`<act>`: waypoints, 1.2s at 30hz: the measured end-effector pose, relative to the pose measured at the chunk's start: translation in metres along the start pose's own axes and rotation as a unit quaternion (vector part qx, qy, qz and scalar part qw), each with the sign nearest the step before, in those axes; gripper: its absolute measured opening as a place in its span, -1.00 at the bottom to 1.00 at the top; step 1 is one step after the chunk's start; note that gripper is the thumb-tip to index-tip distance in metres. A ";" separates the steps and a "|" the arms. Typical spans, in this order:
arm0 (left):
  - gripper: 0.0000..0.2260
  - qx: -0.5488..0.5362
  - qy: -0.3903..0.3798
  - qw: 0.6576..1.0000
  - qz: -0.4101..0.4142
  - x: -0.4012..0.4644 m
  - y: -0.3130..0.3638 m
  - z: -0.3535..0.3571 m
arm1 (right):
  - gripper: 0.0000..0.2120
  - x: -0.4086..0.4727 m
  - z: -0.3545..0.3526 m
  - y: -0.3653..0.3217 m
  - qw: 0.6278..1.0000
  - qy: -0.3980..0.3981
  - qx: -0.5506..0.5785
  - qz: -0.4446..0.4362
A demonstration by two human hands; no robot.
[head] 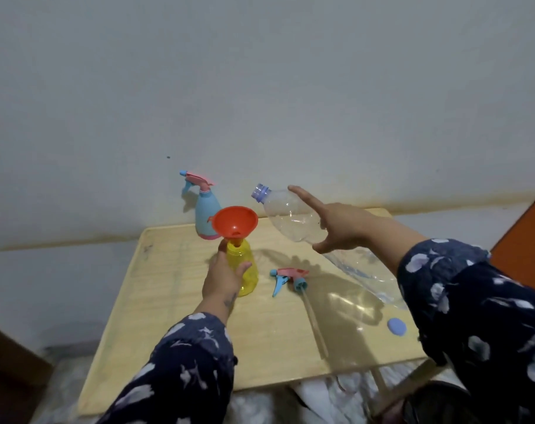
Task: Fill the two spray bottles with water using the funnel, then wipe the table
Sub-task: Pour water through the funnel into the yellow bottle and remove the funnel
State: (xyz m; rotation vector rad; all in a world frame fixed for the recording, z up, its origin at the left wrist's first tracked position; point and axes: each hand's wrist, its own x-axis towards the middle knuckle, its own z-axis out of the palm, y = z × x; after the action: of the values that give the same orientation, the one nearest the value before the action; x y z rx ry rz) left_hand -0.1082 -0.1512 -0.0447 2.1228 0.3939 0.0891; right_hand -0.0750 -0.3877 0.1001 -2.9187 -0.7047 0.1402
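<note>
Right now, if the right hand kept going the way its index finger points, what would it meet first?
Nothing on the table: the right hand, holding the clear bottle, points up-left toward the bare wall; depth is unclear.

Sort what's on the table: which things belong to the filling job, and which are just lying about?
In use: yellow spray bottle, orange funnel, clear water bottle, blue spray bottle, left hand, right hand.

Lying about: loose sprayer head, blue cap.

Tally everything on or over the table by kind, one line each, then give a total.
Spray bottle bodies: 2, the yellow spray bottle and the blue spray bottle
Loose spray heads: 1, the trigger head
Funnels: 1, the orange funnel
Clear water bottles: 1, the plastic bottle
Bottle caps: 1, the blue cap
Total: 6
</note>
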 end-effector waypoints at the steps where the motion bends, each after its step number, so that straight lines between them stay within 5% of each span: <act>1: -0.37 -0.003 -0.004 1.000 0.001 0.000 -0.001 0.000 | 0.16 -0.002 -0.004 -0.002 1.000 -0.003 -0.005 0.004; 18: -0.40 -0.002 -0.020 1.000 0.000 -0.003 0.005 -0.003 | 0.07 -0.014 -0.024 -0.025 0.989 -0.031 -0.143 0.010; 36: -0.40 -0.006 -0.026 1.000 0.000 -0.007 0.007 -0.007 | -0.01 -0.001 -0.029 -0.017 0.968 0.055 -0.243 -0.034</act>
State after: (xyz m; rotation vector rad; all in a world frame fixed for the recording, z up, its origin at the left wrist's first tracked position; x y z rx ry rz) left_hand -0.1145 -0.1516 -0.0343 2.1092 0.3621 0.0350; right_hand -0.0802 -0.3767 0.1312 -3.3165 -0.9336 -0.2349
